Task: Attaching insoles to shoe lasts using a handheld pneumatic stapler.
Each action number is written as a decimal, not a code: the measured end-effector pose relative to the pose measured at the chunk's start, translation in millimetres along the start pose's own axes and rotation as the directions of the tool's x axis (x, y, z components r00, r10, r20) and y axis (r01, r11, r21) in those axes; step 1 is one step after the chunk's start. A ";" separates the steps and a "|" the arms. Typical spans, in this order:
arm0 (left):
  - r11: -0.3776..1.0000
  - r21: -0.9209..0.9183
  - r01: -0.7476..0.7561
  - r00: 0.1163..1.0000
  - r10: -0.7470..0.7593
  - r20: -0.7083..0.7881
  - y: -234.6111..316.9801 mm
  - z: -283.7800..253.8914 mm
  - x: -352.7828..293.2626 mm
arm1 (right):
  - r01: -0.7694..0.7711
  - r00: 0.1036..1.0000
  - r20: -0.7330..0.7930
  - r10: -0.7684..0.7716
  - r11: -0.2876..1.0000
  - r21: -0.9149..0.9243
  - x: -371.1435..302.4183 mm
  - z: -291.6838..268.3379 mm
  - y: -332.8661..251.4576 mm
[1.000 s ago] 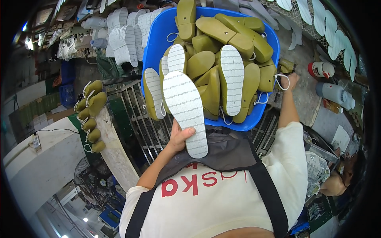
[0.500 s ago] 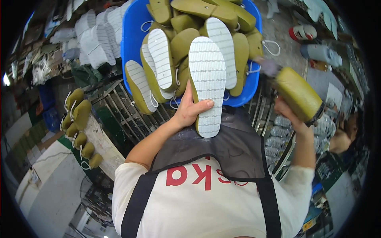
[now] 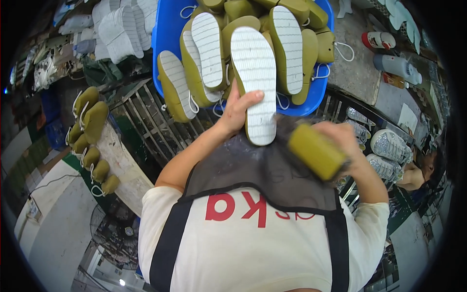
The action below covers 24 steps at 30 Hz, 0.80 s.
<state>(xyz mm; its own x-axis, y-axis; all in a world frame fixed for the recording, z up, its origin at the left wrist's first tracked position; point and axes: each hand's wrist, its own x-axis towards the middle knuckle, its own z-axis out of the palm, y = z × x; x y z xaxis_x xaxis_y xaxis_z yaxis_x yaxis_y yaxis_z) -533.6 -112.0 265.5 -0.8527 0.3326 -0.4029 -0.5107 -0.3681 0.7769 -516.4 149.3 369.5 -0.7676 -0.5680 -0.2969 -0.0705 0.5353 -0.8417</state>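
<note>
Left hand (image 3: 238, 104): seen in the head view, my only feed; closed on the held last, thumb across its face, other fingers mostly hidden behind it.
Held last (image 3: 255, 82): olive along its left edge, wide end pointing away from the body; in my view it overlapped the bin's near rim, its narrow end above the apron.
Sole (image 3: 254, 53): white, with wavy cross lines; it covered the last's upward face.
Right hand (image 3: 340, 138): at the right, blurred; I read its fingers as curled around the olive block, though their tips were unclear.
Olive block (image 3: 318, 153): tilted, near the narrow end of the held last; too blurred for me to tell its kind.
Blue bin (image 3: 169, 29): beyond the hands, heaped with olive lasts (image 3: 243, 27), several faced with white soles (image 3: 207, 51).
Cord (image 3: 344, 51): a white loop hanging outside the bin's right side.
Apron (image 3: 233, 165): dark and sheer, below the held last.
Bench (image 3: 116, 151): at left, bearing a row of small lasts (image 3: 95, 117).
Shoes (image 3: 391, 146): silvery, at right, beyond the right hand.
</note>
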 end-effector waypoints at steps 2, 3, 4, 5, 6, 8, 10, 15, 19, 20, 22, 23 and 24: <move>0.999 -0.020 -0.031 0.999 0.031 -0.027 10.2 -0.3 4.7 | -0.036 0.926 -0.346 0.148 0.950 0.310 -23.7 -2.9 22.0; 0.998 0.037 -0.048 0.995 0.052 -0.088 15.9 -2.3 10.1 | 0.051 0.890 -0.327 0.317 0.644 0.763 -20.0 -12.9 40.2; 0.993 0.095 -0.064 0.985 0.079 -0.152 21.5 -5.9 15.5 | 0.137 0.809 -0.576 0.116 0.916 0.377 -13.2 -29.7 48.1; 0.972 0.206 -0.116 0.976 0.150 -0.158 27.5 -9.9 27.2 | 0.217 0.734 -0.627 0.261 0.785 0.581 -4.1 -45.8 63.8; 0.968 0.211 -0.135 0.972 0.170 -0.159 36.3 -13.4 34.4 | 0.218 0.644 -0.661 0.386 0.735 0.642 4.3 -62.9 92.1; 0.699 0.709 0.093 0.951 0.148 -0.271 55.4 -18.6 48.1 | 0.188 0.460 -0.730 0.505 0.748 0.637 25.1 -90.2 155.8; 0.316 0.921 0.227 0.910 0.269 -0.316 48.4 -18.1 58.0 | 0.038 0.349 -0.685 0.640 0.721 0.692 52.7 -97.4 218.5; 0.160 0.972 0.170 0.785 0.575 -0.232 44.1 -21.6 67.1 | -0.014 0.678 -0.260 0.687 0.366 0.931 124.5 -82.1 346.0; 0.686 0.722 -0.093 0.765 0.514 -0.389 82.9 -59.3 95.2 | 0.072 0.811 -0.270 0.519 0.370 0.926 167.6 -62.0 401.5; 0.736 0.671 -0.088 0.753 0.490 -0.439 102.4 -68.7 103.8 | -0.143 0.644 -0.341 0.685 0.546 0.826 171.5 -72.6 396.0; 0.821 0.565 -0.081 0.725 0.437 -0.532 121.6 -109.2 141.1 | -0.506 0.340 -0.576 0.744 0.661 0.554 167.2 -91.1 382.9; 0.852 0.517 -0.080 0.742 0.398 -0.540 116.2 -135.9 163.5 | -0.627 0.242 -0.692 0.680 0.654 0.424 157.9 -98.8 378.9; 0.878 0.469 -0.096 0.774 0.362 -0.520 112.0 -160.2 199.8 | -0.347 0.187 -0.848 0.496 0.841 0.415 138.8 -91.0 399.4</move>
<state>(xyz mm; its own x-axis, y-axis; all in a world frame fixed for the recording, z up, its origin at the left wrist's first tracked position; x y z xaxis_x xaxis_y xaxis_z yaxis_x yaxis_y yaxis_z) -778.7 -225.9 194.5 -0.9016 -0.3277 -0.2823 -0.3155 0.0518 0.9475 -709.1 341.2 33.2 -0.7186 0.6896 -0.0902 0.4715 0.3877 -0.7921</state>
